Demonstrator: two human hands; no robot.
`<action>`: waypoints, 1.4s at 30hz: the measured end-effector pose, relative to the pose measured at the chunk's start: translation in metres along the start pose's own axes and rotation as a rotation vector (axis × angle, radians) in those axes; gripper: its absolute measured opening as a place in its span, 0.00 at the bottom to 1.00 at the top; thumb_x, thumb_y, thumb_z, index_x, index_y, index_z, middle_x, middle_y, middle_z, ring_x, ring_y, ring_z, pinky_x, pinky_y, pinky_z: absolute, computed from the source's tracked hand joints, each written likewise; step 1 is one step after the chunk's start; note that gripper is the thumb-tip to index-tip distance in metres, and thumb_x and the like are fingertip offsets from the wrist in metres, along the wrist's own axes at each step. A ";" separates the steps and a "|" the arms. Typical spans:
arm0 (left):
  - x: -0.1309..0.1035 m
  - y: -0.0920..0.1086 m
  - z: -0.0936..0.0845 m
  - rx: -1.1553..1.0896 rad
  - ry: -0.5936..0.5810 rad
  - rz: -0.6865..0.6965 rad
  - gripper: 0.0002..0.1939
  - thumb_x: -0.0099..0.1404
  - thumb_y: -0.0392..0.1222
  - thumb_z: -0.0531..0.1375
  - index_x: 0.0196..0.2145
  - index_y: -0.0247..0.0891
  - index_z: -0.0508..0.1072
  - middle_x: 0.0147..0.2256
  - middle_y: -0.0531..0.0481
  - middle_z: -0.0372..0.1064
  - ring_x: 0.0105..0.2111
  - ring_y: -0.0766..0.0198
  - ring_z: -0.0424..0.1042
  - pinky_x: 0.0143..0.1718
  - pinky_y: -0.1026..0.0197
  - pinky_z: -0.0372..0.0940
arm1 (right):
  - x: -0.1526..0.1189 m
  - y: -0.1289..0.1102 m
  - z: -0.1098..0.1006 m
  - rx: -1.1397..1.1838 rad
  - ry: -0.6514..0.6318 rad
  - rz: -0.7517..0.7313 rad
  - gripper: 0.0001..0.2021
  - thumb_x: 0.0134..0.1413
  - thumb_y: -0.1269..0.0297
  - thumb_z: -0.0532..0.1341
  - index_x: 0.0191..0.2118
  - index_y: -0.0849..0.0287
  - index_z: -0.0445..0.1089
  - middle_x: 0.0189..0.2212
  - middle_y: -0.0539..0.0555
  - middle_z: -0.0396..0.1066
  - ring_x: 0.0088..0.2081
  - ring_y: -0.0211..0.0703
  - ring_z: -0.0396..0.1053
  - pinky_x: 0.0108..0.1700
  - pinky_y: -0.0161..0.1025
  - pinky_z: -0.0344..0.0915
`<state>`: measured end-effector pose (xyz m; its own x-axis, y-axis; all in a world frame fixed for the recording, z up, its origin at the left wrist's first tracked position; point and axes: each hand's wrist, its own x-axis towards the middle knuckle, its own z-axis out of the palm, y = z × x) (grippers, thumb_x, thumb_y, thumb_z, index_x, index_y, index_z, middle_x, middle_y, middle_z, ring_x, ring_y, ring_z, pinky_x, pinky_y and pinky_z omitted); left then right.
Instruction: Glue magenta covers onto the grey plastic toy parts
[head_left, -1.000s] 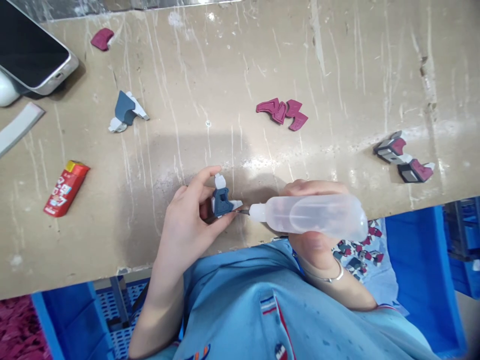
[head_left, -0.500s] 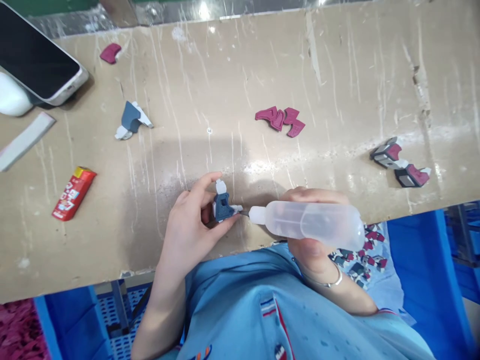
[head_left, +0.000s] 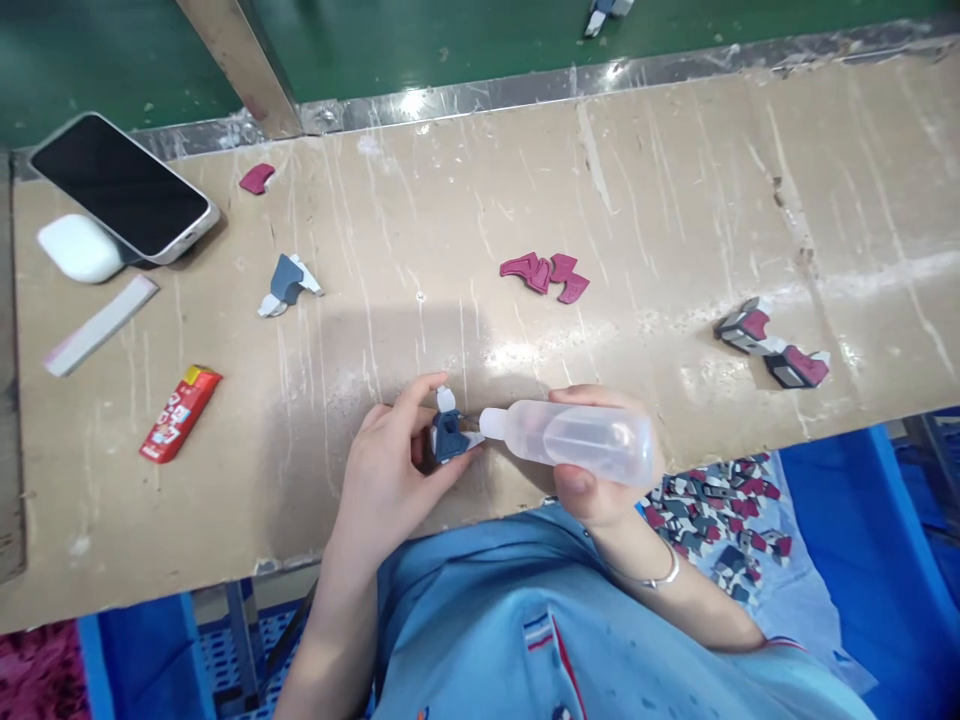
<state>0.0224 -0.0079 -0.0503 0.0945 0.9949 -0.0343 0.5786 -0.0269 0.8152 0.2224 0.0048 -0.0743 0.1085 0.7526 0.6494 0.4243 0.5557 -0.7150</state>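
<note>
From my end, I see the left hand pinching a blue-and-white piece, the right hand gripping a translucent bottle.

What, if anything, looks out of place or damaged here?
The worktop looks worn: pale streaks mark it, whether scratches or residue I cannot tell, and its near edge seems chipped. The phone, white case and red packet look like personal items, slightly odd sharing space with maroon pieces.
</note>
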 end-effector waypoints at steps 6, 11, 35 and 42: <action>0.004 0.007 -0.003 0.022 -0.040 -0.062 0.28 0.64 0.39 0.71 0.61 0.48 0.74 0.24 0.66 0.69 0.23 0.64 0.64 0.38 0.58 0.66 | 0.001 0.001 -0.005 -0.019 0.015 -0.057 0.18 0.73 0.47 0.63 0.57 0.53 0.77 0.36 0.52 0.79 0.29 0.46 0.79 0.22 0.42 0.77; 0.004 0.007 -0.004 0.037 -0.063 -0.067 0.28 0.64 0.38 0.71 0.61 0.47 0.73 0.26 0.64 0.73 0.25 0.63 0.68 0.41 0.57 0.66 | -0.009 0.000 -0.005 0.028 0.025 0.006 0.20 0.70 0.44 0.66 0.55 0.53 0.78 0.37 0.53 0.80 0.31 0.46 0.80 0.26 0.41 0.78; -0.006 -0.001 0.003 0.071 -0.007 -0.069 0.26 0.69 0.41 0.68 0.63 0.48 0.74 0.29 0.59 0.76 0.30 0.57 0.72 0.46 0.53 0.71 | 0.072 0.050 -0.023 0.010 -0.555 0.262 0.17 0.79 0.51 0.60 0.60 0.51 0.78 0.50 0.58 0.83 0.44 0.48 0.78 0.44 0.46 0.78; -0.003 -0.006 0.003 -0.003 0.018 -0.117 0.26 0.66 0.43 0.71 0.61 0.48 0.76 0.31 0.57 0.79 0.29 0.58 0.72 0.41 0.54 0.71 | 0.129 0.106 0.019 -0.631 -0.607 -0.142 0.07 0.67 0.57 0.73 0.39 0.54 0.84 0.44 0.61 0.86 0.45 0.59 0.74 0.45 0.55 0.74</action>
<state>0.0209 -0.0113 -0.0567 0.0120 0.9928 -0.1193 0.5825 0.0901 0.8078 0.2645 0.1675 -0.0716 -0.4020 0.8487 0.3436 0.8337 0.4944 -0.2459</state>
